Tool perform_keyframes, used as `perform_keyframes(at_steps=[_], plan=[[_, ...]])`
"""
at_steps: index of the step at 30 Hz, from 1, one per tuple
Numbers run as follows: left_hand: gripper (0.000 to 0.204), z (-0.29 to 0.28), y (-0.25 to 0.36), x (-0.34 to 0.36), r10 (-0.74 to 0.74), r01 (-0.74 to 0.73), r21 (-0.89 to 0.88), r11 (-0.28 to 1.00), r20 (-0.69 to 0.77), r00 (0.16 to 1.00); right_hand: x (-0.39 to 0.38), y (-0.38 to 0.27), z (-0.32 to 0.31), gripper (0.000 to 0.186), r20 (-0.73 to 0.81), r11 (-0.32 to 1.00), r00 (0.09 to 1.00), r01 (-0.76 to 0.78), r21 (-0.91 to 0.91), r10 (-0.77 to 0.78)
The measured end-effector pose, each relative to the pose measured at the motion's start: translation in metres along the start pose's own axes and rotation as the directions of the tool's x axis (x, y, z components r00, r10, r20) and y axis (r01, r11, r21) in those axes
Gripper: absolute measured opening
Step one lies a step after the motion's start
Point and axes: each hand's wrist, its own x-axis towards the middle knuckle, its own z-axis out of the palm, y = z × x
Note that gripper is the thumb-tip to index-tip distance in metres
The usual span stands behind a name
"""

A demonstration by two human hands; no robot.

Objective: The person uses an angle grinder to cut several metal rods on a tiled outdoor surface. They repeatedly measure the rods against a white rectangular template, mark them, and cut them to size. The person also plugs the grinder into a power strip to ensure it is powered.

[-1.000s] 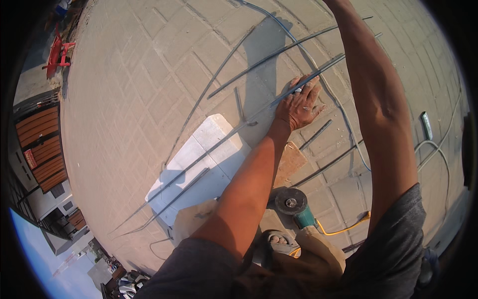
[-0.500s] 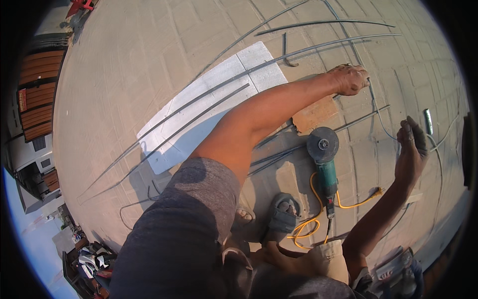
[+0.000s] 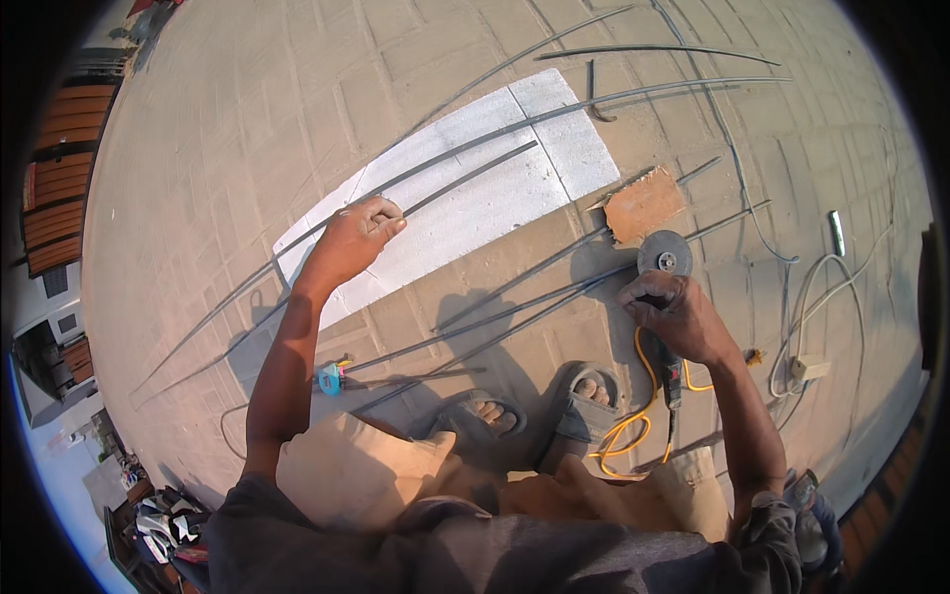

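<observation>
My left hand (image 3: 358,241) is raised over the white foam board (image 3: 584,134), its fingers curled and pinched together. The shorter dark steel rod (image 3: 475,178) passes beneath it; whether the fingers grip anything is hidden. Nearer my body on the right, my right hand (image 3: 683,315) is curled into a loose ring, thumb and fingers closing toward each other, and anything pinched there is too small to tell. Behind it lies an angle grinder, its grey disc (image 3: 665,255) showing past the knuckles and its body mostly covered. A longer rod (image 3: 683,87) also crosses the board.
Several rods (image 3: 495,319) lie between the board and my sandalled feet, beside a blue tape measure (image 3: 330,378). An orange-brown board piece (image 3: 645,205) is near the disc. A yellow cord (image 3: 623,436) coils by my foot; a pale cable (image 3: 813,297) loops to a socket block (image 3: 809,367).
My left hand has swung from the far right, near the grey cable, back left over the foam board. My right hand has moved left over the grinder. The tape measure has come into view.
</observation>
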Motion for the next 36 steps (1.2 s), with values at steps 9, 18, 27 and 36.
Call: perform_keyframes(at_steps=[9, 18, 27, 36], plan=[[0.045, 0.122, -0.058, -0.081, 0.101, -0.202, 0.444, 0.873, 0.241, 0.965, 0.039, 0.049, 0.091, 0.015, 0.486, 0.964, 0.874, 0.117, -0.238, 0.014], [0.04, 0.164, -0.089, -0.085, 0.161, -0.262, 0.441, 0.858, 0.255, 0.954, 0.024, 0.099, 0.119, 0.026, 0.332, 0.935, 0.943, 0.123, -0.332, -0.006], [0.04, 0.154, -0.1, -0.08, 0.13, -0.244, 0.373, 0.895, 0.307, 0.943, 0.05, 0.074, 0.108, 0.027, 0.338, 0.893, 0.94, 0.192, -0.407, -0.048], [0.034, 0.151, -0.081, -0.07, 0.217, -0.287, 0.417, 0.862, 0.21, 0.954, 0.068, 0.053, 0.102, 0.018, 0.351, 0.843, 0.924, 0.308, -0.441, -0.154]])
